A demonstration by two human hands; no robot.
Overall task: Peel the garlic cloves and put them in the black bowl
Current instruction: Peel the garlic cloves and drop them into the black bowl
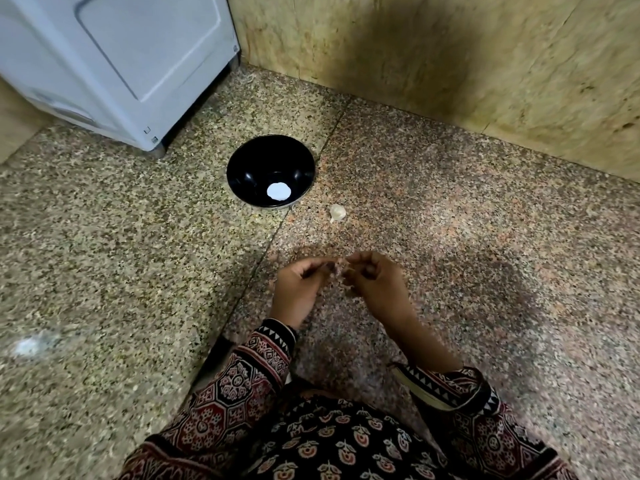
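Note:
A black bowl (270, 170) stands on the speckled stone floor ahead of me, with a bright white spot on its bottom. To its right a pale garlic piece (337, 212) lies on the floor. My left hand (300, 289) and my right hand (375, 281) are held close together above the floor, fingertips meeting, fingers curled. Between the fingertips they pinch something small, most likely a garlic clove (341, 268), blurred and mostly hidden by the fingers.
A white appliance (114, 60) stands at the back left, close behind the bowl. A stone wall (450, 64) runs along the back right. A white smudge (29, 345) marks the floor at the left. My patterned sleeves and lap fill the bottom.

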